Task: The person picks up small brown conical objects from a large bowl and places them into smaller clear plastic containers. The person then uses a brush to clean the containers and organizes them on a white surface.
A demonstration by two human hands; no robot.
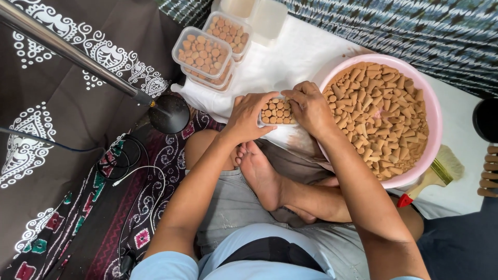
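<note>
Tan cones: small incense-like cones fill the pink basin (430, 111) at the right, heaped loosely and lying every way
Small box: a clear plastic container (277, 111) sits on the white cloth (290, 57) just left of the basin, between the 2 hands; cones stand upright in it in neat rows, round bases up
Left hand: the left hand (249, 116) cups the box's left side, fingers curled round its edge and touching it, thumb towards the near rim
Right hand: the right hand (311, 106) lies over the box's right end, fingers bent and closed down at the cones; whether a cone is pinched between the fingertips cannot be told, as the knuckles hide them
Filled boxes: 2 stacks of clear boxes (202, 54) packed with the same cones stand at the far left of the cloth, one further back (228, 28)
Empty tubs: pale containers (259, 13) at the top edge
Brush: a straw brush with a red handle (433, 179) lies under the basin's near rim
Lamp stand: a metal pole with a round black base (168, 114) rests on the patterned dark fabric to the left
Posture: the person sits cross-legged, a bare foot (262, 173) below the hands
</note>
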